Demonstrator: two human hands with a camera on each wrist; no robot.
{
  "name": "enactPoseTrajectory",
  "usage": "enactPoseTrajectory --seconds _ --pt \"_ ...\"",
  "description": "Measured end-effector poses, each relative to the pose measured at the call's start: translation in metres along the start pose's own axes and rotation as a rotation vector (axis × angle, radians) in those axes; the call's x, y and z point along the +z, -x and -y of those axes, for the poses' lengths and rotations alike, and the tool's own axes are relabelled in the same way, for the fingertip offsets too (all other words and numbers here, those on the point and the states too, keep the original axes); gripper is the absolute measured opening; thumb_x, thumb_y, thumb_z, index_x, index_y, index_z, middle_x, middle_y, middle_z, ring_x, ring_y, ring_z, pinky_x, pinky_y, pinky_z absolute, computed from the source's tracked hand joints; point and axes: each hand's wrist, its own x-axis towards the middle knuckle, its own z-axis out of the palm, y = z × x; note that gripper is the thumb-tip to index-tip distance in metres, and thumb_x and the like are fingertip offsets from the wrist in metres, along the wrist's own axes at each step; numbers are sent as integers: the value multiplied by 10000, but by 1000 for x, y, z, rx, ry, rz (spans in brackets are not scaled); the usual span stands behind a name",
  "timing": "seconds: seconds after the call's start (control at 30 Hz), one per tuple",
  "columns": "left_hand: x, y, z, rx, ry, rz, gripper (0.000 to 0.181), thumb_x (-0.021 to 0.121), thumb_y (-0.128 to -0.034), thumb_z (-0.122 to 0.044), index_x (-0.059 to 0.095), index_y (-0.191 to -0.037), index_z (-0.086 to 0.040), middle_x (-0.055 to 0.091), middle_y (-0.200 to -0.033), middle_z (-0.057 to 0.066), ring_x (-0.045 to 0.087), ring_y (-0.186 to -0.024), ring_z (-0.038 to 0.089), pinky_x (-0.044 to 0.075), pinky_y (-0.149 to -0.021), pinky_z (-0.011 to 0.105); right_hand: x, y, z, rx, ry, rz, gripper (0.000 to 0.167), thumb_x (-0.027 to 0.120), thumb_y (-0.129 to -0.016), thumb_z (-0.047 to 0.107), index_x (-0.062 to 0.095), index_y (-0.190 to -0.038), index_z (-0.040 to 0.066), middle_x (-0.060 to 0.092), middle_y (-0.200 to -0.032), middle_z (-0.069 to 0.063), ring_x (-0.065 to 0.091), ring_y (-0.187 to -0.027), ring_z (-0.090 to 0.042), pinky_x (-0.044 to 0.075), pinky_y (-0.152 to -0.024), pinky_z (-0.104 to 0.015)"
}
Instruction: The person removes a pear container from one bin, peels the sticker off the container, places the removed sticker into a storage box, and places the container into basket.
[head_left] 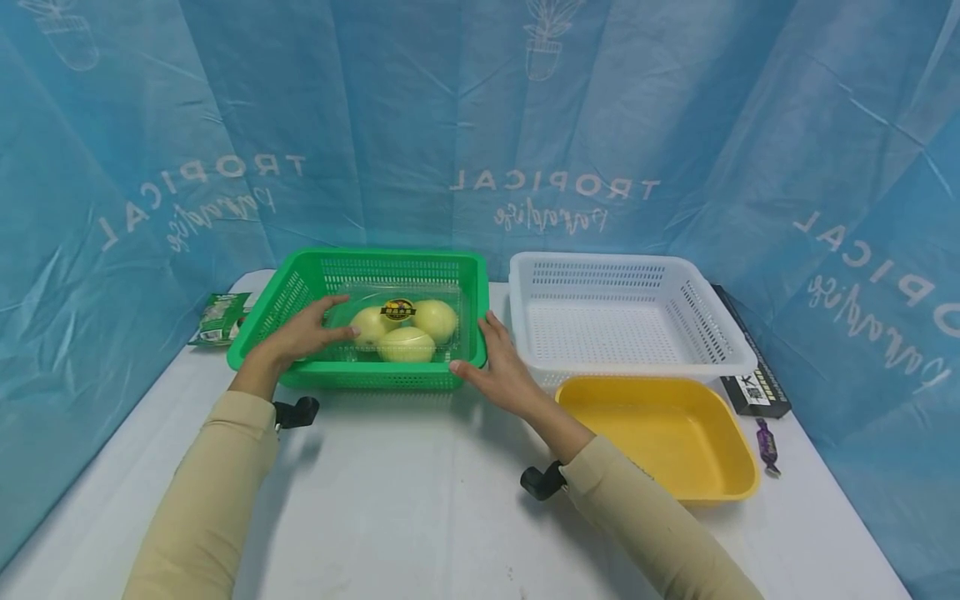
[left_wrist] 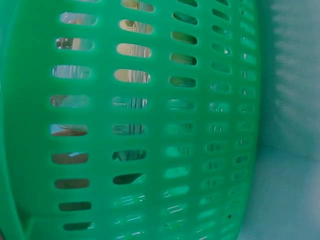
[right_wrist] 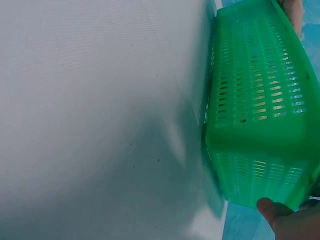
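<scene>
— Sleeves (head_left: pixel 201 500) come closest in the head view. Where's the fruit box (head_left: pixel 397 311)?
— Inside the green basket (head_left: pixel 367 377), just right of the left hand (head_left: pixel 302 332), which is nearer it than the right hand (head_left: pixel 506 377).
— And the fingers?
— Left ones spread wide at the box's left end; right ones spread around the basket's front right corner.
— Which way does the box point?
— Its ends face left and right, long axis along the basket's.
— Left wrist view?
— Slotted basket wall; I can't tell the fingers' state there.
— Right wrist?
— Thumb (right_wrist: pixel 272 211) at the basket's edge; other fingers mostly hidden.
</scene>
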Motion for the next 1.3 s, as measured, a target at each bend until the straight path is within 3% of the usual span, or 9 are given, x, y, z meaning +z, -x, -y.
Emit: enactPoseTrajectory --seconds 0.47,0.7,1.3 --pt "3 -3 4 11 49 42 864 571 -934 -374 -14 -1532 -161 -94 -1573 233 11 -1412 519 237 -1051 693 2 2 -4 -6 -1 1 866 610 -880 476 167 -1514 88 35 -1609 -56 147 -1472 -284 249 -1156 -522" --pt "2 -2 3 1 54 54 876 561 -933 -403 -37 -1530 -172 -90 -1575 228 48 -1403 530 271 -1036 685 2 2 -4 -17 15 3 877 582 -877 529 170 -1514 88 35 -1610 -54 147 -1474 -271 253 -1157 -514" --pt "3 -1 1 -15 60 11 859 575 -919 -424 18 -1534 -202 -49 -1582 218 48 -1420 501 274 -1052 670 1 0 -4 -21 8 3 838 602 -894 444 168 -1514 84 38 -1608 -65 146 -1474 -276 244 -1159 -520"
